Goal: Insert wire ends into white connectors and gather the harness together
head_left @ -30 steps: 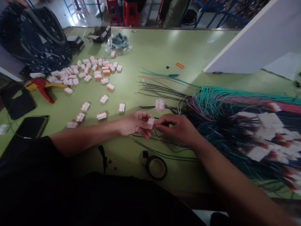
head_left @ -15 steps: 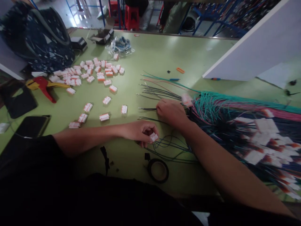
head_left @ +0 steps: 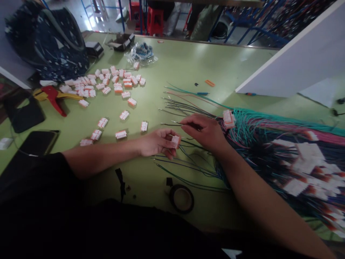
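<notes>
My left hand pinches a small white and orange connector block just above the green table. Thin dark and green wires trail from that block toward the right. My right hand is closed on a dark wire whose bare tip points left, a little above and to the right of the block. Another white connector lies on the wire heap just right of my right hand.
Several loose white and orange connectors lie scattered at upper left. A red and yellow hand tool, a dark backpack and a phone sit at left. A tape roll lies near the front edge. A big bundle of coloured wires fills the right; a white board stands behind.
My right hand reached up to the loose wires, took a dark wire and drew it back toward the connector. My left hand stayed near the same spot with the block.
</notes>
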A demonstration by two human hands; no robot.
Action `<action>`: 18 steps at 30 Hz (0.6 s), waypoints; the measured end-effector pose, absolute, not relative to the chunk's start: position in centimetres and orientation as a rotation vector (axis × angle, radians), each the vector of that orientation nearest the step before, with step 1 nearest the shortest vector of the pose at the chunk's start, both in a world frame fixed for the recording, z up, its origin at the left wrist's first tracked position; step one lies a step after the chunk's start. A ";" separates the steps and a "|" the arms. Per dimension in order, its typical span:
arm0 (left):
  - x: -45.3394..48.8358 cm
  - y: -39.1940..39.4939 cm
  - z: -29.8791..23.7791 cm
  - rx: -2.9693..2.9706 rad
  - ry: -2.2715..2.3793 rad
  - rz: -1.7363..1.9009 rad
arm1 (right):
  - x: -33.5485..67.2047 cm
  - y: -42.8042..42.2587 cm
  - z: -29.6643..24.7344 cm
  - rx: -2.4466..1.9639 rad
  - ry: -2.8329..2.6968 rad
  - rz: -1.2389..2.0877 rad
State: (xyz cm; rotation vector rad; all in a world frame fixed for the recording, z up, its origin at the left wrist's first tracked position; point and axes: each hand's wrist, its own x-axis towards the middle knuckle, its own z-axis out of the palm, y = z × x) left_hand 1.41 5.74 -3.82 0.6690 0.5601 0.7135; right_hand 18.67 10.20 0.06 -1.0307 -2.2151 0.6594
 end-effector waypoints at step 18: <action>1.1 5.4 -3.7 0.569 0.500 0.476 | 21.0 12.8 0.5 -1.038 -1.189 1.288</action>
